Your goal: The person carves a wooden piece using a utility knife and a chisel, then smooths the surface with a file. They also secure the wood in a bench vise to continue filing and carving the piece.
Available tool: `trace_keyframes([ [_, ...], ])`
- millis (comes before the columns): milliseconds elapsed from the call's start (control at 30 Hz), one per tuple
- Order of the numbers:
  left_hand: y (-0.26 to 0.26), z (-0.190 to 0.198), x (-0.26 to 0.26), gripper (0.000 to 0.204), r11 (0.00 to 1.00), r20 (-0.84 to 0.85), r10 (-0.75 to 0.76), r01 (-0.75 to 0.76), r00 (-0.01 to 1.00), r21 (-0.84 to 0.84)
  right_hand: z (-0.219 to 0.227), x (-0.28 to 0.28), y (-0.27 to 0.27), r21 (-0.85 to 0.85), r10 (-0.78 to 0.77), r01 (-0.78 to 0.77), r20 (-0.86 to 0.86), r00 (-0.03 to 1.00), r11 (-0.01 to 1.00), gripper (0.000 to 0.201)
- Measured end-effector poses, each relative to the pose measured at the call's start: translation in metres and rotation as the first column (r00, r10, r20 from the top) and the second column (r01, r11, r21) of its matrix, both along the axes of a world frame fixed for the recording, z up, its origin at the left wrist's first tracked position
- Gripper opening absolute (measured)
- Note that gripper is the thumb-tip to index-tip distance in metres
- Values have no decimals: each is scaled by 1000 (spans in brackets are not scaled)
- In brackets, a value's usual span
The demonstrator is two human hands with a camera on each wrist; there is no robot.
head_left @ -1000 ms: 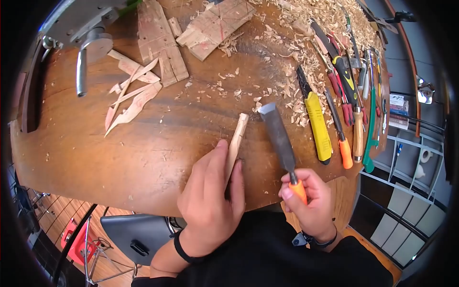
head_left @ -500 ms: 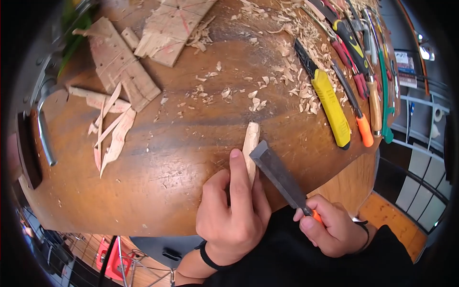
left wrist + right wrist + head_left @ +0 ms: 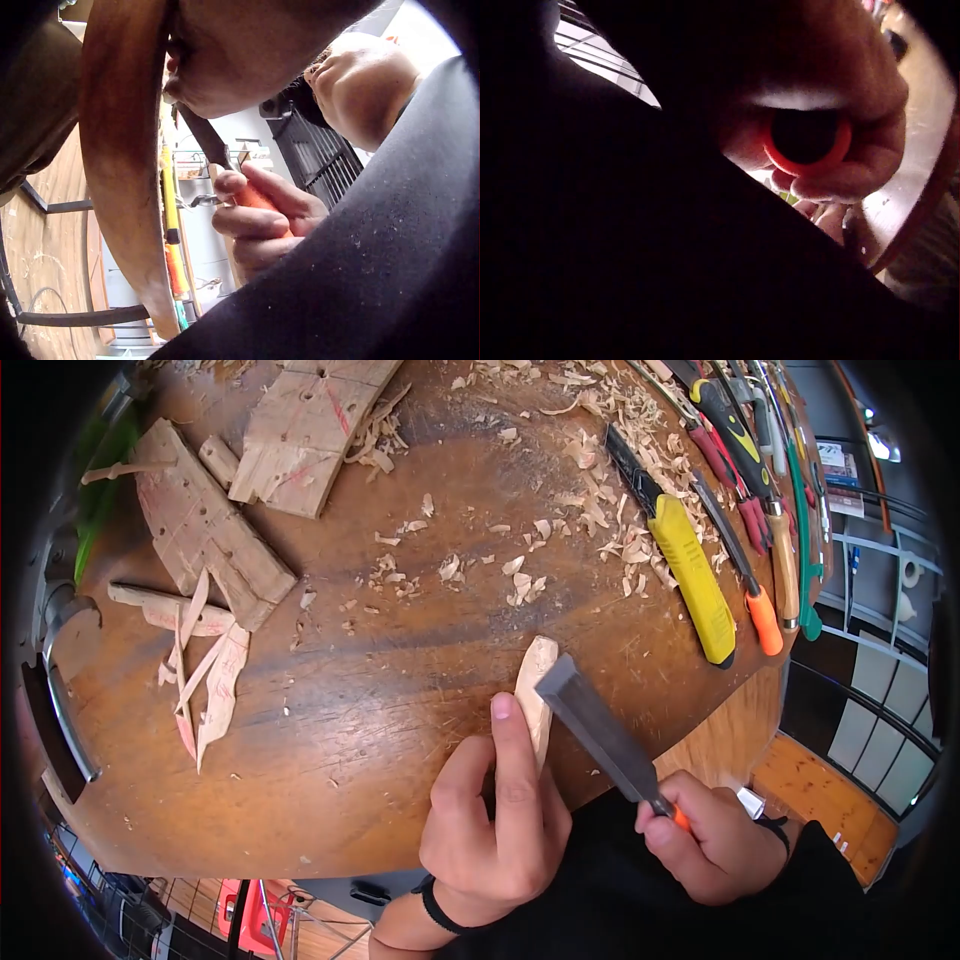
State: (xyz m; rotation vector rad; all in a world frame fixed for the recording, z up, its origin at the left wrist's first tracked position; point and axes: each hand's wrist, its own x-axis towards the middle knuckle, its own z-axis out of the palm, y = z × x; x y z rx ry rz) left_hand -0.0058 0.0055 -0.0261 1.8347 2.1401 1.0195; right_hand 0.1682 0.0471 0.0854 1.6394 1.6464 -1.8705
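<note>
the left hand (image 3: 497, 810) is gripping a small wood piece (image 3: 537, 690), its index finger lying extended along the side. the right hand (image 3: 710, 840) is curling round the orange handle of a chisel (image 3: 605, 735). the wood piece is looking pale and narrow, with cut facets and a tapered end, and is sticking up past the left hand's fingers, near the near edge of the surface (image 3: 390, 780). the chisel's broad grey blade is angling towards it from the right; whether they are touching is unclear. farther out, curled shavings (image 3: 450, 570) are scattering over the brown surface, thin offcuts (image 3: 222, 690) and drilled boards (image 3: 205, 520) are lying towards its left edge, and a yellow cutter (image 3: 692, 575) is resting towards its right edge. a red stool (image 3: 252, 920) is standing beyond the near left corner.
</note>
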Motion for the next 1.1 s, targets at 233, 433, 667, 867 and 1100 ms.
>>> trace_keyframes([
  [233,-2,0,-2,43,997,-39,-66,67,997,30,-1,-9,5,-102,-80,83,29,996,991,18],
  [433,-5,2,4,50,1000,25,8,-7,1000,-19,-8,-12,6,-88,-129,131,26,991,988,21],
  [667,-4,7,4,54,999,46,-28,29,999,-30,2,9,-4,9,-101,101,25,995,995,27],
  [867,-2,0,6,47,999,-123,-19,24,992,41,1,19,-9,16,-89,89,-3,996,996,28],
  [1100,-1,6,11,52,990,-208,-69,41,976,-136,-6,17,-8,-19,-110,109,-43,993,994,23],
])
